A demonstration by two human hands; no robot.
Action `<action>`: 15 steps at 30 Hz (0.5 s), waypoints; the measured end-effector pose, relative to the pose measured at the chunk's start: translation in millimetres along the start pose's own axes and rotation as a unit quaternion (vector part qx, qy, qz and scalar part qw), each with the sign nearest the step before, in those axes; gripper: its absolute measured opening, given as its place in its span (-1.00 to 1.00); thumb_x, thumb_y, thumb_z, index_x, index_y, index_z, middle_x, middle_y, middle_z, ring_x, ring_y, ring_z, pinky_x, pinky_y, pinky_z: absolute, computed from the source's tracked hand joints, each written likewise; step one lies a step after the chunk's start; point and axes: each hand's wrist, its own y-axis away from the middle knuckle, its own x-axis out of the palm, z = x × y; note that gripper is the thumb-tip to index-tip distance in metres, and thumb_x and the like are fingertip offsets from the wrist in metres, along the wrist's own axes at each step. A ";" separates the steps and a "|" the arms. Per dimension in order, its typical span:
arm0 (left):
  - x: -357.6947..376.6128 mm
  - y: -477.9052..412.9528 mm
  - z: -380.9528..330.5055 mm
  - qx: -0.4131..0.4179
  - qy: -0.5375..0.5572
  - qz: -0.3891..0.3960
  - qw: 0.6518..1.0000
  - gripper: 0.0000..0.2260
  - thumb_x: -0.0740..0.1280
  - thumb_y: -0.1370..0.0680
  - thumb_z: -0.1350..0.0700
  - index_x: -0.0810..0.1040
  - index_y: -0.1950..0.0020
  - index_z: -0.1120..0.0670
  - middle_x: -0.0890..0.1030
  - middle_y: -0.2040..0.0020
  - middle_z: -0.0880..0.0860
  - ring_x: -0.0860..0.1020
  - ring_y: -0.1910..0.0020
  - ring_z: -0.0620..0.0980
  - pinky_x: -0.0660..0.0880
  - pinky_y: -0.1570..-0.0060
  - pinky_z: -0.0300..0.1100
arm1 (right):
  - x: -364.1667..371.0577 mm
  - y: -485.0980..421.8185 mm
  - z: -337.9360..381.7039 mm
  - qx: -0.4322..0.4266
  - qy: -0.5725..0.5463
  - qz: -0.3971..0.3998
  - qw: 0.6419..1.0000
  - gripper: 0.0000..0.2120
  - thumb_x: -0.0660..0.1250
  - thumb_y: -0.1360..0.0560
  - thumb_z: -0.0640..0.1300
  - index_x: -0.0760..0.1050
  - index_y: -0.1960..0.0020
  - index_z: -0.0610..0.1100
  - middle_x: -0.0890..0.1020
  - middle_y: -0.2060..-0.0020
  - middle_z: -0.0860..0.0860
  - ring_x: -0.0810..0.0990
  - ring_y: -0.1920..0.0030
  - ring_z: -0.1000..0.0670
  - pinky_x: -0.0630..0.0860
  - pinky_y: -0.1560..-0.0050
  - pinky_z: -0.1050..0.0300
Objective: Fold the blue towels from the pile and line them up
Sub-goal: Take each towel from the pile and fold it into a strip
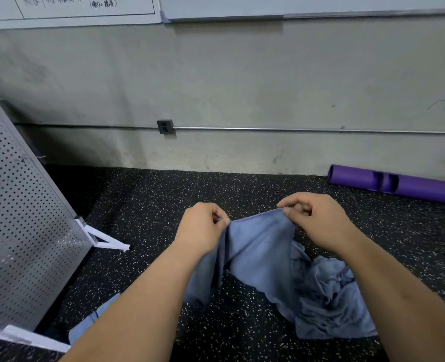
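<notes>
I hold one blue towel (pixel 258 246) up off the dark speckled floor (pixel 143 205) by its top edge. My left hand (pixel 203 228) pinches its left corner, and my right hand (pixel 318 218) pinches the right corner. The cloth hangs loose and creased between them. Below and to the right lies a crumpled pile of blue towels (pixel 331 307) on the floor. Another piece of blue towel (pixel 88 325) shows at the lower left, partly hidden by my left forearm.
A perforated metal panel (pixel 20 218) on white feet leans at the left. A purple rolled mat (pixel 399 184) lies against the grey wall (pixel 242 87) at the right. A wall socket (pixel 165 126) and a thin conduit run along the wall.
</notes>
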 end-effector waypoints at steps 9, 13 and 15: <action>-1.7 -3.8 8.2 -0.048 0.119 0.033 0.991 -0.89 0.48 -0.60 0.14 0.70 0.06 -0.08 0.74 0.20 -0.08 0.62 0.31 -0.06 0.63 0.18 -0.13 | -1.0 7.8 14.0 0.044 -0.037 0.102 0.993 -0.62 0.27 -0.62 -0.35 0.72 -0.05 0.07 0.75 0.27 0.02 0.65 0.31 0.08 0.52 0.24 0.20; -2.0 -1.4 3.7 -0.069 0.226 0.051 0.970 -0.92 0.53 -0.57 0.20 0.72 0.00 0.02 0.75 0.15 0.13 0.59 0.27 -0.05 0.63 0.13 -0.05 | 5.2 8.2 13.9 0.012 0.006 0.128 0.992 -0.58 0.38 -0.54 -0.32 0.72 -0.05 0.22 0.76 0.15 0.11 0.72 0.14 -0.02 0.68 0.01 -0.03; -4.4 1.9 -0.9 -0.084 0.284 0.078 0.952 -0.89 0.54 -0.56 0.26 0.70 -0.05 0.13 0.72 0.14 0.22 0.64 0.21 -0.02 0.68 0.04 -0.04 | 9.5 8.5 13.1 -0.018 0.029 0.106 0.994 -0.67 0.48 -0.55 -0.23 0.73 0.00 0.23 0.74 0.16 0.18 0.72 0.11 0.08 0.67 -0.06 0.04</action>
